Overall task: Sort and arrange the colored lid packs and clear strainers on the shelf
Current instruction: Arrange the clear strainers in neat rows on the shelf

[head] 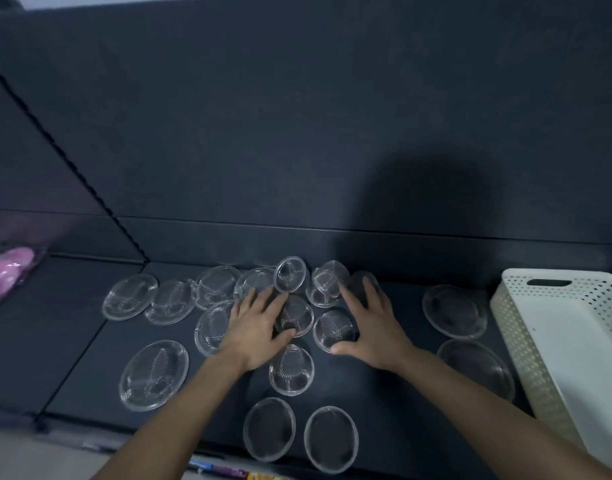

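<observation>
Dark shelf (72,341); left hand (259,323), right hand (373,323) splayed flat over clear strainers (290,370); nudging may topple tilted ones just beyond.

A dark blue back panel (297,116) rises behind the shelf (72,341). A slotted upright (65,157) slants at left, pale floor (13,455) below.
</observation>
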The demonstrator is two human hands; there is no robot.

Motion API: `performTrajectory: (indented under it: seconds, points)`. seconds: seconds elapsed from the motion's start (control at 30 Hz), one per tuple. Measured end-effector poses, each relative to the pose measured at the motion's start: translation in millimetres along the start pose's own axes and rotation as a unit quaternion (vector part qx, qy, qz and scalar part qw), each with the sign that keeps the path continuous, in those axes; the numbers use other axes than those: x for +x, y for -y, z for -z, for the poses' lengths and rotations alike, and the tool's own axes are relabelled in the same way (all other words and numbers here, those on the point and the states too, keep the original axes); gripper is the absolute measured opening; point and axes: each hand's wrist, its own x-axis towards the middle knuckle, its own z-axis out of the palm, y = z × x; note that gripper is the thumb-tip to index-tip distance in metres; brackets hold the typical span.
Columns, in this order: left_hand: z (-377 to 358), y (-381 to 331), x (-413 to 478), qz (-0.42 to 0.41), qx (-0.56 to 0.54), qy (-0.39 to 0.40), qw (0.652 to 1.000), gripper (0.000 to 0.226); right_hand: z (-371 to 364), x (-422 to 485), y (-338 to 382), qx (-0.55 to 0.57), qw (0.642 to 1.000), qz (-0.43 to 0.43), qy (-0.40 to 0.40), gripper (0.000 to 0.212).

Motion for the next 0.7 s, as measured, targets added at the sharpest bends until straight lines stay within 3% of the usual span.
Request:
performTrajectory:
  seconds: [0.5, 0.7]
  points:
    - [-5, 59, -2, -0.003, -0.009, -0.004, 1.0, 0.064, -41, 28, 65, -0.037, 0.997, -0.015, -0.065, 0.082]
    - [-3, 75, -11, -0.011, -0.067, -0.061, 0.996, 0.062, -38, 28, 72, -0.105, 0.986, -0.011, -0.129, 0.072]
